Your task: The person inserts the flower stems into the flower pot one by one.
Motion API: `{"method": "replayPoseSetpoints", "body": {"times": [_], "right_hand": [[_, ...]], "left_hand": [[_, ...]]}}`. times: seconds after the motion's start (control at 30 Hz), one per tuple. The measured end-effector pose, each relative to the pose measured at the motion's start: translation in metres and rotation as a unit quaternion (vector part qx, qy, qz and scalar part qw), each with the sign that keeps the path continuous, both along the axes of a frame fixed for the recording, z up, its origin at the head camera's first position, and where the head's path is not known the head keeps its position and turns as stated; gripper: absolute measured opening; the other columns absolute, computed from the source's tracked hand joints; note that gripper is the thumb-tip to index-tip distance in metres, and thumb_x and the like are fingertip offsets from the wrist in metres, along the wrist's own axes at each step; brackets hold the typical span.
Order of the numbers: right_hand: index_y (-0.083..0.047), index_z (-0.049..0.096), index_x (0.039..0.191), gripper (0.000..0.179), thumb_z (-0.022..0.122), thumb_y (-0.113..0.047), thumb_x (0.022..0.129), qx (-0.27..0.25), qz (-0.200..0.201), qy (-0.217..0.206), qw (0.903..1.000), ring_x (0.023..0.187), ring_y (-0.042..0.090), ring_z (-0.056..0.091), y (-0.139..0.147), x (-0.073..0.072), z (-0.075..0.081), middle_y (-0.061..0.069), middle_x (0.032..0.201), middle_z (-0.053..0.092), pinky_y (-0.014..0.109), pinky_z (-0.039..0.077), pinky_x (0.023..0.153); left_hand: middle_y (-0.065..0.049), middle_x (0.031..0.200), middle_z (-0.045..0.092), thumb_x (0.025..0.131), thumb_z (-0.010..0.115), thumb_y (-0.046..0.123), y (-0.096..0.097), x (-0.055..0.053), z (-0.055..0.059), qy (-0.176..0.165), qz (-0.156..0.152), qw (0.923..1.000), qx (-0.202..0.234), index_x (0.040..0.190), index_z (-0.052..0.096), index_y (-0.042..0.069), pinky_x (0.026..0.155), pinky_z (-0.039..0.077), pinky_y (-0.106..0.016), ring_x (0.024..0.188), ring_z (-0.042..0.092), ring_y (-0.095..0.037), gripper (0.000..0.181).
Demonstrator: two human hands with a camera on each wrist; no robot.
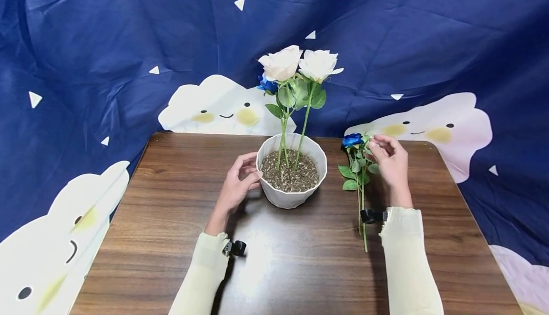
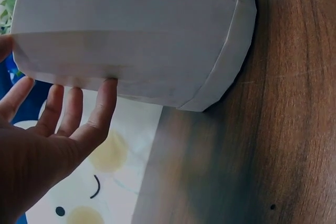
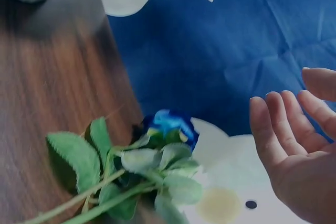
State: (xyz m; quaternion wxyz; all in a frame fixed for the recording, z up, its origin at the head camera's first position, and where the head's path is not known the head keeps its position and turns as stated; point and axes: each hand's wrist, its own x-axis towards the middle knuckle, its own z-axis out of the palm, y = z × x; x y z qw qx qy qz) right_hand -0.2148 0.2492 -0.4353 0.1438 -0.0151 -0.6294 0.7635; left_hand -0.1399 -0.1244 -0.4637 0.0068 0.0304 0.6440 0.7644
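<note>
A white faceted flower pot (image 1: 291,199) filled with brown soil (image 1: 289,177) stands on the table. Two pale roses (image 1: 319,65) and a blue rose (image 1: 267,84) rise from it on green stems. My left hand (image 1: 242,181) touches the pot's left side, its fingertips (image 2: 109,90) against the wall and the thumb by the rim. To the right of the pot, cut stems (image 1: 361,210) with green leaves and a blue rose head (image 1: 352,139) lie on the table. My right hand (image 1: 391,162) hovers over their leafy end, fingers loosely bent, holding nothing; it covers part of the leaves.
The brown wooden table (image 1: 171,219) ends at the back against a dark blue cloth (image 1: 128,29) printed with white clouds and small triangles. Each wrist wears a black camera strap, the right camera (image 1: 372,216) overlapping the lying stems in the head view.
</note>
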Motion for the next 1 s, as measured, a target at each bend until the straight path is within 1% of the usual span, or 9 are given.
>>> {"method": "replayPoseSetpoints", "body": {"times": [0.2,0.3,0.4,0.5,0.6,0.7,0.87,0.93,1.0], "right_hand": [[-0.006,0.067,0.102,0.019,0.065,0.01,0.092,0.036,-0.036,-0.047,0.9976,0.079,0.009,0.067,0.016,-0.001,-0.014,0.005,0.092,0.068,0.02,0.061,0.065],[-0.008,0.065,0.102,0.02,0.065,0.009,0.092,0.049,-0.041,-0.079,0.9949,0.075,0.007,0.066,0.023,-0.002,-0.023,0.002,0.091,0.069,0.019,0.06,0.064],[-0.006,0.064,0.106,0.019,0.064,0.008,0.093,0.052,-0.029,-0.106,0.9926,0.073,0.006,0.067,0.028,-0.002,-0.033,-0.002,0.09,0.069,0.019,0.06,0.064],[-0.003,0.062,0.111,0.019,0.066,0.003,0.093,0.074,-0.016,-0.133,0.9881,0.072,0.003,0.067,0.032,-0.003,-0.043,-0.007,0.088,0.068,0.018,0.06,0.063],[0.005,0.057,0.119,0.028,0.068,-0.001,0.094,0.092,0.0,-0.162,0.9824,0.075,0.003,0.067,0.034,-0.001,-0.051,-0.01,0.087,0.067,0.021,0.061,0.066],[0.011,0.051,0.128,0.041,0.069,-0.006,0.095,0.138,0.019,-0.193,0.9712,0.078,0.002,0.065,0.034,0.001,-0.058,-0.012,0.087,0.065,0.024,0.062,0.07],[0.012,0.051,0.133,0.049,0.069,-0.014,0.095,0.243,0.04,-0.235,0.9403,0.077,0.0,0.061,0.033,0.006,-0.069,-0.012,0.087,0.06,0.023,0.061,0.071],[0.011,0.051,0.133,0.05,0.07,-0.013,0.094,0.26,0.039,-0.242,0.9341,0.075,-0.001,0.06,0.032,0.007,-0.071,-0.009,0.089,0.061,0.022,0.06,0.068],[0.011,0.05,0.134,0.05,0.07,-0.01,0.093,0.267,0.041,-0.244,0.9315,0.073,-0.002,0.06,0.031,0.007,-0.073,-0.004,0.093,0.063,0.022,0.06,0.066]], "left_hand": [[-0.023,0.128,0.051,0.09,0.065,0.002,-0.001,-0.002,-0.002,0.0,-0.007,1.0,-0.004,0.143,0.05,0.006,0.085,0.06,-0.056,0.107,0.058,-0.028,0.055],[-0.023,0.128,0.051,0.09,0.065,0.002,-0.001,-0.002,-0.002,-0.004,-0.007,1.0,-0.004,0.143,0.05,0.006,0.086,0.059,-0.059,0.106,0.058,-0.027,0.055],[-0.023,0.128,0.051,0.09,0.065,0.002,-0.002,-0.002,-0.002,-0.004,-0.008,1.0,-0.002,0.143,0.049,0.006,0.086,0.058,-0.06,0.106,0.058,-0.027,0.056],[-0.024,0.128,0.051,0.09,0.065,0.001,-0.002,-0.002,-0.002,-0.003,-0.009,1.0,-0.003,0.143,0.049,0.006,0.086,0.059,-0.057,0.106,0.058,-0.026,0.056],[-0.024,0.128,0.051,0.09,0.065,0.001,-0.002,-0.002,-0.002,-0.003,-0.011,0.9999,-0.002,0.143,0.049,0.005,0.086,0.06,-0.055,0.105,0.059,-0.024,0.056],[-0.024,0.128,0.051,0.091,0.065,0.001,-0.002,-0.002,-0.002,-0.005,-0.013,0.9999,-0.001,0.144,0.048,0.005,0.086,0.06,-0.054,0.105,0.059,-0.023,0.056],[-0.024,0.127,0.051,0.091,0.065,0.002,-0.003,-0.002,-0.002,-0.004,-0.011,0.9999,0.002,0.144,0.049,0.005,0.085,0.06,-0.054,0.105,0.059,-0.023,0.056],[-0.024,0.127,0.051,0.091,0.065,0.002,-0.003,-0.001,-0.002,-0.004,-0.011,0.9999,0.003,0.144,0.048,0.005,0.085,0.06,-0.053,0.105,0.059,-0.023,0.056],[-0.024,0.128,0.051,0.091,0.065,0.002,-0.003,-0.001,-0.002,-0.003,-0.012,0.9999,0.002,0.144,0.048,0.005,0.085,0.06,-0.054,0.106,0.059,-0.024,0.056]]}}
